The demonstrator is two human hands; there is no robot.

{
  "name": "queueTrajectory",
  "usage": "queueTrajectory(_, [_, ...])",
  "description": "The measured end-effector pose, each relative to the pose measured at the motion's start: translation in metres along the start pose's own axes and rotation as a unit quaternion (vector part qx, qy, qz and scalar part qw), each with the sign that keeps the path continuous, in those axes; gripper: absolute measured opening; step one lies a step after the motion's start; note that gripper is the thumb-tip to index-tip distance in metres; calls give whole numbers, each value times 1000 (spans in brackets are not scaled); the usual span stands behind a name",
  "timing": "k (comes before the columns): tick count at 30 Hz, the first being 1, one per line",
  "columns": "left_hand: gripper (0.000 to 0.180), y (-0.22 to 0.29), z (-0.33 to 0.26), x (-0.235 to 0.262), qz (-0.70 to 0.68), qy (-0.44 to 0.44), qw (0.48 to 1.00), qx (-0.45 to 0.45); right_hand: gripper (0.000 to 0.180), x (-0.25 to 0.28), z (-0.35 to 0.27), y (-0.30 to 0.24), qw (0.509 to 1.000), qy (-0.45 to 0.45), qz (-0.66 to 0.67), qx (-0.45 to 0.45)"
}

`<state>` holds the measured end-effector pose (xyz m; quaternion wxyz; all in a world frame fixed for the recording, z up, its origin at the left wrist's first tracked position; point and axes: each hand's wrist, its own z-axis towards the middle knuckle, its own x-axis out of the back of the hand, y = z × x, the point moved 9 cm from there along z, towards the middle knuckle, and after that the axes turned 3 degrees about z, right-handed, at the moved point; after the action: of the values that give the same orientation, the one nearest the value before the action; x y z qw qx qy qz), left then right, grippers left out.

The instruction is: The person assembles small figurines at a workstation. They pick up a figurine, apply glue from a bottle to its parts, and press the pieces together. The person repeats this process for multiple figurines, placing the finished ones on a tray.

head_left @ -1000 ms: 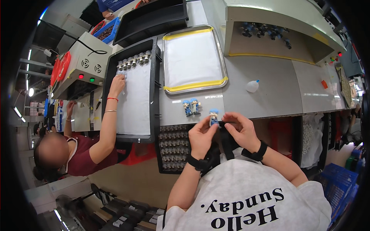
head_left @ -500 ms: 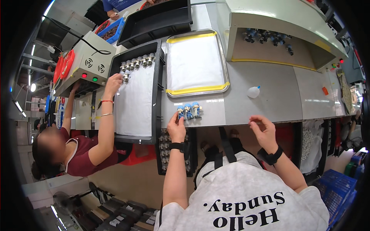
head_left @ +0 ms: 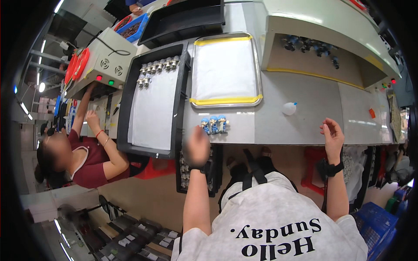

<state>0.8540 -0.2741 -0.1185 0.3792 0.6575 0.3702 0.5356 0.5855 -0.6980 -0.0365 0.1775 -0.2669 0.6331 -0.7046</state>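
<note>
Three small blue-haired figurines (head_left: 214, 125) stand in a row near the table's front edge. Just below the leftmost one is my left hand (head_left: 198, 148), so blurred that its fingers cannot be made out. Farther right, my right hand (head_left: 332, 141) hovers over the front edge of the table, its fingers loosely bent and nothing visible in them. A small white squeeze bottle (head_left: 289, 108) with a blue tip lies on the grey table, to the left of and beyond my right hand.
Beyond the figurines lies a metal tray (head_left: 226, 103) with white lining and yellow tape. Left of it, a black bin (head_left: 185, 87) holds rows of figure parts (head_left: 159, 65). A machine opening (head_left: 313, 65) with several dark parts stands at the right. A co-worker (head_left: 98, 163) sits at the left.
My right hand has moved to the right, away from the figurines. My left hand has dropped slightly from the leftmost figurine. The co-worker's hand has withdrawn from the black bin.
</note>
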Motion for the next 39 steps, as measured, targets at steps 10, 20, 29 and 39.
queueTrajectory(10, [45, 25, -28, 14, 118, 86, 984, -97, 21, -3, 122, -7, 983, -26, -168, 64])
queueTrajectory(20, [35, 115, -102, -20, 149, 138, 962, -182, 25, -79, 322, 26, 652, -36, -703, 281])
queueTrajectory(29, [35, 60, -143, -59, 122, 102, 985, -71, 28, -84, 424, 18, 697, -20, -627, 347])
queueTrajectory(39, [35, 24, -157, -62, 125, 119, 985, -3, 27, -97, 463, 32, 746, -41, -598, 290])
